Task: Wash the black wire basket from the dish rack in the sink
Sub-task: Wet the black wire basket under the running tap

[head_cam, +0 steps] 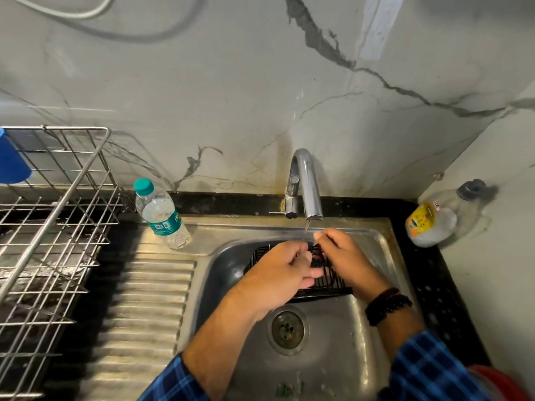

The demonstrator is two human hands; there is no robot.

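Note:
The black wire basket (pixel 328 280) lies in the steel sink (pixel 333 351), at the far side of the bowl under the tap (pixel 307 186). A thin stream of water falls from the spout onto it. My left hand (pixel 279 274) rests over the basket's left part, fingers curled on the wires. My right hand (pixel 344 259) grips the basket's far right edge, with a dark bead bracelet on that wrist. Both hands hide much of the basket. The metal dish rack (pixel 55 227) stands at the left.
A plastic water bottle (pixel 160 214) with a teal cap stands at the sink's back left corner. A clear bottle with a yellow label (pixel 434 224) lies in the right corner. The ribbed drainboard (pixel 144 314) lies between rack and bowl. The drain (pixel 287 329) sits mid-bowl. A blue item (pixel 11 160) hangs on the rack.

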